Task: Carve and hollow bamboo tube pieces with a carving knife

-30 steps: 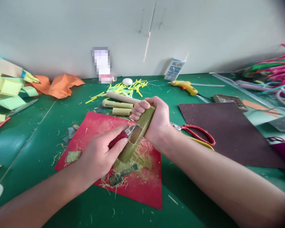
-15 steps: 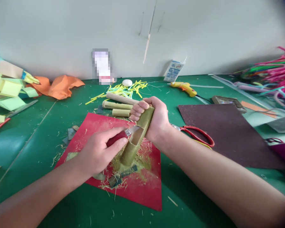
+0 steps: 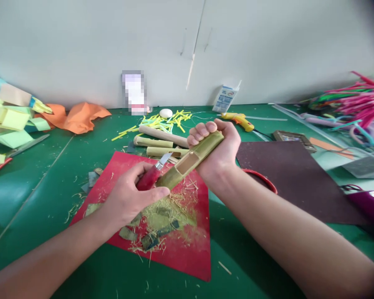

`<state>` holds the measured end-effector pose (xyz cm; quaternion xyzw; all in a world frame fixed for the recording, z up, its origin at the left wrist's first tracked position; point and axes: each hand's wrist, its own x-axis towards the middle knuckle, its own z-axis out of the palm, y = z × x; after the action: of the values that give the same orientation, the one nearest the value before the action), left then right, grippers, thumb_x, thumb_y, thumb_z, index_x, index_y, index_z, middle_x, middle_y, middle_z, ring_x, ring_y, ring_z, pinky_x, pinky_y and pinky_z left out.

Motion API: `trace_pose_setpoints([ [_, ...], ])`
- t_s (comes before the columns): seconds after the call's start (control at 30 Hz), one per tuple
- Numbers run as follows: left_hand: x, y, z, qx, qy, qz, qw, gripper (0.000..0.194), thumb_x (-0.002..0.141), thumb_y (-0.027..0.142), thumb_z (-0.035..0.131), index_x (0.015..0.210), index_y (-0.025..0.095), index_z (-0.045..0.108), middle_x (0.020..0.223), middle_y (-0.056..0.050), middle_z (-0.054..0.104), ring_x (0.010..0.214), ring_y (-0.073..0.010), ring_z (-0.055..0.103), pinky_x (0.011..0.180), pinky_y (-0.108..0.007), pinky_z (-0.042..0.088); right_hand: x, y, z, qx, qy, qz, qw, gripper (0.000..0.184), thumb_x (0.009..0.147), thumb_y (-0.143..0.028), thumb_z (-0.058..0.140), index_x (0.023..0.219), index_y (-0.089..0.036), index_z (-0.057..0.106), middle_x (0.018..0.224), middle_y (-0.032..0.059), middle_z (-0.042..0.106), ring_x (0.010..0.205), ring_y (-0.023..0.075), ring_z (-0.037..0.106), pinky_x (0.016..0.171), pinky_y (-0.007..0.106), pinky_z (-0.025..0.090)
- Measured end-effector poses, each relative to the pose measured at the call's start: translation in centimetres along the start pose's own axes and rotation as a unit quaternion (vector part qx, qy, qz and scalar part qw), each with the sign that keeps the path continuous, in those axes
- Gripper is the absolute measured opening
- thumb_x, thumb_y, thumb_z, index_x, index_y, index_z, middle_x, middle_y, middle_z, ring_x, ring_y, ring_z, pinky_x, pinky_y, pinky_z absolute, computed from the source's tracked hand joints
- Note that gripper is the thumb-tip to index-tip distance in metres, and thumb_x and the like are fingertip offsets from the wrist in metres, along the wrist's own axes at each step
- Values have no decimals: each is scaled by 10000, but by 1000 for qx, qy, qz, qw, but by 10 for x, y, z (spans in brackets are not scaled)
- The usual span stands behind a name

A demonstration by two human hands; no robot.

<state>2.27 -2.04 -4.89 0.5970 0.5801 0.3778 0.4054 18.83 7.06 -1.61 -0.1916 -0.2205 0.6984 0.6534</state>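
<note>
My right hand (image 3: pixel 220 153) is wrapped round the upper end of a bamboo tube (image 3: pixel 171 177) with a rectangular opening cut in its side. The tube slants down to the left, its lower end beside my left hand (image 3: pixel 139 187). That hand grips a carving knife (image 3: pixel 149 176) by its red handle, the short blade pointing up and right, apart from the opening. Beneath them lies a red mat (image 3: pixel 112 174) strewn with bamboo shavings (image 3: pixel 177 207) and scraps of dark sandpaper (image 3: pixel 151 240).
Behind the mat lie several bamboo pieces (image 3: pixel 152 142) and yellow-green strips (image 3: pixel 165 120). A yellow glue gun (image 3: pixel 238 121) and a drink carton (image 3: pixel 226 98) are farther back. At right are a dark brown sheet (image 3: pixel 293 178), red-handled scissors (image 3: pixel 263 179) and pink pipe cleaners (image 3: pixel 361 97).
The bamboo tube has tilted from steep to a flatter slant, with my right hand moving right and slightly up. The knife blade has come away from the opening.
</note>
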Motion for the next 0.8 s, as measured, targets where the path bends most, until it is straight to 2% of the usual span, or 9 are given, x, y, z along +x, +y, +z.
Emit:
trace_pose_setpoints([
  [0.13, 2, 3, -2, -36, 23, -20, 999, 362, 723, 437, 697, 983, 204, 600, 720, 24, 609, 381, -47, 415, 336, -196, 359, 7, 3, -9, -1, -12, 40, 999, 243, 773, -288, 457, 557, -204, 385, 560, -41, 375, 497, 79, 403, 499, 217, 387],
  [0.23, 6, 6, -14, 3, 118, 18, 993, 373, 736, 423, 688, 1037, 219, 605, 683, 42, 577, 414, -60, 425, 381, -210, 388, 22, -6, -18, -35, -5, 23, 999, 270, 780, -339, 472, 552, -199, 433, 586, -24, 440, 539, 92, 455, 554, 240, 423],
  [0.33, 10, 13, -26, 48, 197, 71, 977, 407, 733, 413, 695, 1087, 238, 594, 774, 26, 604, 518, -85, 500, 466, -220, 444, 31, -23, -16, -152, -3, -66, 986, 320, 812, -382, 468, 555, -196, 511, 623, 6, 495, 548, 106, 465, 516, 248, 400],
  [0.43, 12, 23, -32, 48, 225, 113, 967, 424, 714, 398, 727, 1099, 277, 595, 925, 8, 628, 723, -147, 586, 591, -251, 506, 20, -31, -2, -299, -71, -154, 939, 336, 837, -382, 500, 579, -182, 579, 669, 23, 539, 592, 112, 497, 524, 249, 402],
  [0.5, 11, 29, -31, 34, 237, 136, 961, 447, 701, 377, 748, 1112, 303, 591, 952, 12, 632, 818, -173, 599, 660, -269, 523, 5, -28, 9, -415, -150, -112, 890, 292, 828, -400, 565, 652, -175, 625, 722, 27, 582, 640, 114, 526, 562, 247, 421],
  [0.53, 10, 31, -31, 21, 239, 144, 960, 463, 697, 366, 754, 1125, 312, 586, 951, 16, 635, 833, -176, 604, 672, -272, 526, -4, -25, 14, -462, -187, -72, 864, 267, 812, -407, 599, 698, -169, 643, 734, 26, 596, 653, 116, 535, 572, 245, 426],
  [0.6, 8, 33, -28, -10, 235, 158, 959, 496, 694, 341, 759, 1153, 320, 572, 937, 25, 645, 814, -169, 618, 650, -265, 526, -18, -16, 20, -489, -248, 36, 835, 259, 751, -419, 684, 806, -169, 648, 719, 6, 596, 595, 100, 519, 522, 227, 409],
  [0.67, 6, 34, -27, -24, 232, 175, 957, 501, 699, 301, 755, 1165, 315, 573, 928, 31, 658, 780, -155, 625, 619, -251, 517, -26, -7, 21, -465, -295, 114, 827, 306, 736, -429, 702, 891, -177, 622, 711, -10, 579, 539, 84, 492, 457, 211, 375],
  [0.8, 4, 33, -29, -49, 214, 187, 957, 485, 713, 266, 744, 1166, 309, 578, 932, 28, 668, 708, -132, 615, 508, -221, 471, -26, 4, 18, -392, -332, 141, 846, 329, 719, -375, 732, 923, -168, 579, 840, 16, 598, 617, 90, 533, 516, 216, 431],
])
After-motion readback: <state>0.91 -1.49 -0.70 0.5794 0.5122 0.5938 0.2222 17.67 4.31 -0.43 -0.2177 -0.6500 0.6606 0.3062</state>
